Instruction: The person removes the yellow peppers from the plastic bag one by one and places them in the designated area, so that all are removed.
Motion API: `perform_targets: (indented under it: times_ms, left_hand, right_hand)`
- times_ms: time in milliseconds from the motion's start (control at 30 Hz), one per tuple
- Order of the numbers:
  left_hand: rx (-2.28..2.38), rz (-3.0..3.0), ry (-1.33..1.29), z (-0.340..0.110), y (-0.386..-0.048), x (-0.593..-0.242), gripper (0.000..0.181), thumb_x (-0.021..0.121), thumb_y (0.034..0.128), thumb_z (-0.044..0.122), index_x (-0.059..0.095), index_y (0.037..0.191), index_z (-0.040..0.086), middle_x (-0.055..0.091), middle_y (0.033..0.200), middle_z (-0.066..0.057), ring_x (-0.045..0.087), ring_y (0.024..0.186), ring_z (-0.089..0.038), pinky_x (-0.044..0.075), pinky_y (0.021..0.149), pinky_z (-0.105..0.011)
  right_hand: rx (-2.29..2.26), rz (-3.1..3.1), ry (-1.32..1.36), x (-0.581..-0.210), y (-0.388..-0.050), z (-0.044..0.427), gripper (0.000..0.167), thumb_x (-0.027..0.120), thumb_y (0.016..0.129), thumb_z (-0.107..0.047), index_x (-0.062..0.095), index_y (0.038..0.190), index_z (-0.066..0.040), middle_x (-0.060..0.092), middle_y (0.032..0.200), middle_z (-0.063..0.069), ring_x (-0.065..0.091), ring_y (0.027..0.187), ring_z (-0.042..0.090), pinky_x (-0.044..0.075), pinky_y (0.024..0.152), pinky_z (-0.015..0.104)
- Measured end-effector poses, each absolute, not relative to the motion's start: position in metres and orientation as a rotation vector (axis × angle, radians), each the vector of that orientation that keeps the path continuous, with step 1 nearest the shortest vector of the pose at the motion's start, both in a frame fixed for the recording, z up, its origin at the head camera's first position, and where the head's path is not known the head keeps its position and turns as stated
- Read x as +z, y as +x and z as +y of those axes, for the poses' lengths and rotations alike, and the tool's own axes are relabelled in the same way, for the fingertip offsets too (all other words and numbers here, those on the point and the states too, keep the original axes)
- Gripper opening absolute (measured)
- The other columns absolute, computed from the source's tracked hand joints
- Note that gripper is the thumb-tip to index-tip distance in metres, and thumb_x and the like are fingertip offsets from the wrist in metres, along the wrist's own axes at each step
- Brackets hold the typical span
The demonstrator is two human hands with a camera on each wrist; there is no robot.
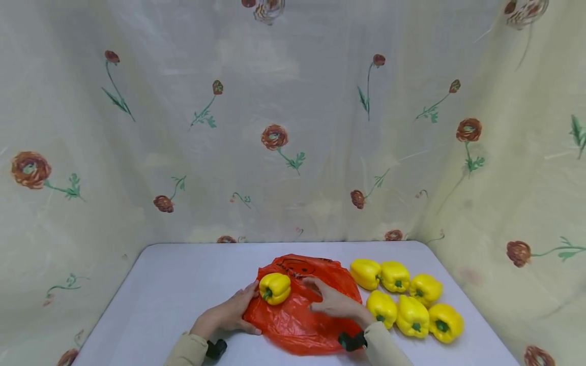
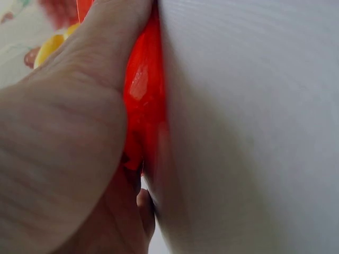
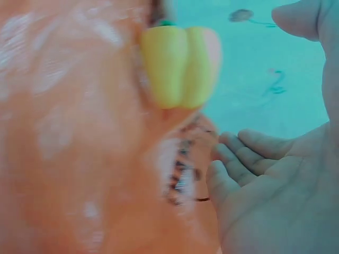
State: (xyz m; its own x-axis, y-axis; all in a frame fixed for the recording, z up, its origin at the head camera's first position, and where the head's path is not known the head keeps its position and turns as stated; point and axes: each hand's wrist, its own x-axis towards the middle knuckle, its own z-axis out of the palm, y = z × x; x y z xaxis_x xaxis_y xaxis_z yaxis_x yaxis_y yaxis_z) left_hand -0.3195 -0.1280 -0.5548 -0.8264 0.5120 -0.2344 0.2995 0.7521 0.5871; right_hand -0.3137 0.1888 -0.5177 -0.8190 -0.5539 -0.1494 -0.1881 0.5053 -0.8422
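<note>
A yellow bell pepper (image 1: 274, 288) lies on a flattened red plastic bag (image 1: 302, 325). My left hand (image 1: 233, 309) rests along the bag's left edge, thumb and fingers spread, fingertips beside the pepper. Close up in the left wrist view, red plastic (image 2: 145, 79) shows between this hand and the white table; its fingertips are mostly hidden. Over the right part of the bag hovers my right hand (image 1: 334, 301), fingers loosely bent and holding nothing. The right wrist view shows its relaxed fingers (image 3: 246, 159) apart from the pepper (image 3: 177, 66).
Several more yellow bell peppers (image 1: 413, 315) stand in two rows right of the bag, close to my right forearm. The white table (image 1: 183, 274) ends at a flowered curtain (image 1: 320, 152) behind and on both sides. A dark strap is on each wrist.
</note>
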Motion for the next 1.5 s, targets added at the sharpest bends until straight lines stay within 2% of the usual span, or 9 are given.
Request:
perform_targets:
  times_ms: [133, 267, 400, 500, 700, 867, 1100, 1333, 1500]
  left_hand:
    - [0.76, 2.574, 0.609, -0.129, -0.32, -0.554, 0.124, 0.078, 0.0683, 0.059, 0.005, 0.155, 0.008, 0.014, 0.162, -0.014, 0.017, 0.146, -0.041, 0.019, 0.117, -0.059]
    - [0.751, 2.578, 0.615, -0.13, -0.32, -0.555, 0.124, 0.077, 0.0686, 0.059, 0.005, 0.155, 0.008, 0.014, 0.162, -0.014, 0.018, 0.147, -0.04, 0.018, 0.118, -0.059]
    - [0.752, 2.572, 0.622, -0.129, -0.321, -0.557, 0.123, 0.076, 0.0693, 0.06, 0.005, 0.155, 0.007, 0.014, 0.162, -0.013, 0.018, 0.147, -0.036, 0.017, 0.118, -0.058]
    - [0.753, 2.576, 0.631, -0.128, -0.321, -0.557, 0.123, 0.077, 0.069, 0.059, 0.005, 0.155, 0.007, 0.015, 0.161, -0.014, 0.019, 0.147, -0.036, 0.018, 0.118, -0.058]
    - [0.753, 2.574, 0.633, -0.129, -0.32, -0.556, 0.123, 0.076, 0.0691, 0.06, 0.005, 0.155, 0.006, 0.016, 0.161, -0.014, 0.02, 0.147, -0.036, 0.017, 0.118, -0.058]
    - [0.753, 2.573, 0.649, -0.13, -0.319, -0.554, 0.122, 0.076, 0.0705, 0.058, 0.005, 0.155, 0.006, 0.016, 0.161, -0.015, 0.02, 0.146, -0.037, 0.018, 0.117, -0.059]
    - [0.763, 2.567, 0.676, -0.13, -0.316, -0.55, 0.121, 0.076, 0.0713, 0.057, 0.005, 0.155, 0.004, 0.016, 0.161, -0.015, 0.02, 0.146, -0.037, 0.018, 0.118, -0.059]
    - [0.755, 2.571, 0.689, -0.131, -0.317, -0.548, 0.12, 0.076, 0.072, 0.057, 0.006, 0.155, 0.004, 0.015, 0.161, -0.015, 0.019, 0.147, -0.037, 0.017, 0.118, -0.059]
    - [0.764, 2.564, 0.701, -0.132, -0.314, -0.546, 0.119, 0.075, 0.0725, 0.057, 0.007, 0.154, 0.003, 0.019, 0.16, -0.015, 0.019, 0.146, -0.038, 0.018, 0.117, -0.059]
  right_hand:
    - [-1.39, 2.311, -0.696, -0.498, -0.314, 0.191, 0.073, 0.065, 0.093, -0.033, 0.026, 0.15, -0.01, 0.03, 0.156, 0.014, 0.025, 0.145, 0.036, 0.026, 0.115, 0.058]
    - [-1.47, 2.301, -0.754, -0.48, -0.317, 0.185, 0.08, 0.065, 0.091, -0.041, 0.022, 0.151, -0.01, 0.026, 0.158, 0.013, 0.022, 0.147, 0.035, 0.026, 0.115, 0.057]
    - [-1.499, 2.332, -0.713, -0.469, -0.321, 0.174, 0.079, 0.066, 0.09, -0.041, 0.024, 0.151, -0.014, 0.027, 0.157, 0.01, 0.025, 0.146, 0.033, 0.032, 0.113, 0.054]
    - [-1.529, 2.334, -0.684, -0.467, -0.324, 0.167, 0.076, 0.066, 0.091, -0.038, 0.025, 0.151, -0.015, 0.028, 0.157, 0.01, 0.026, 0.145, 0.034, 0.032, 0.114, 0.053]
    - [-1.537, 2.316, -0.663, -0.475, -0.331, 0.151, 0.075, 0.068, 0.09, -0.035, 0.028, 0.149, -0.011, 0.031, 0.155, 0.011, 0.027, 0.144, 0.035, 0.027, 0.115, 0.056]
    - [-1.489, 2.32, -0.628, -0.492, -0.336, 0.132, 0.071, 0.068, 0.09, -0.032, 0.031, 0.147, -0.01, 0.036, 0.151, 0.011, 0.034, 0.14, 0.033, 0.032, 0.114, 0.055]
    - [-1.449, 2.34, -0.52, -0.513, -0.341, 0.118, 0.078, 0.074, 0.083, -0.041, 0.033, 0.144, -0.013, 0.041, 0.146, 0.008, 0.041, 0.131, 0.029, 0.042, 0.107, 0.051]
    - [-1.444, 2.388, -0.448, -0.535, -0.346, 0.11, 0.083, 0.078, 0.08, -0.04, 0.033, 0.143, -0.009, 0.043, 0.141, 0.012, 0.048, 0.118, 0.026, 0.044, 0.104, 0.051]
    - [-1.403, 2.399, -0.424, -0.539, -0.342, 0.11, 0.086, 0.079, 0.077, -0.039, 0.033, 0.142, -0.009, 0.045, 0.139, 0.012, 0.048, 0.116, 0.026, 0.043, 0.104, 0.055]
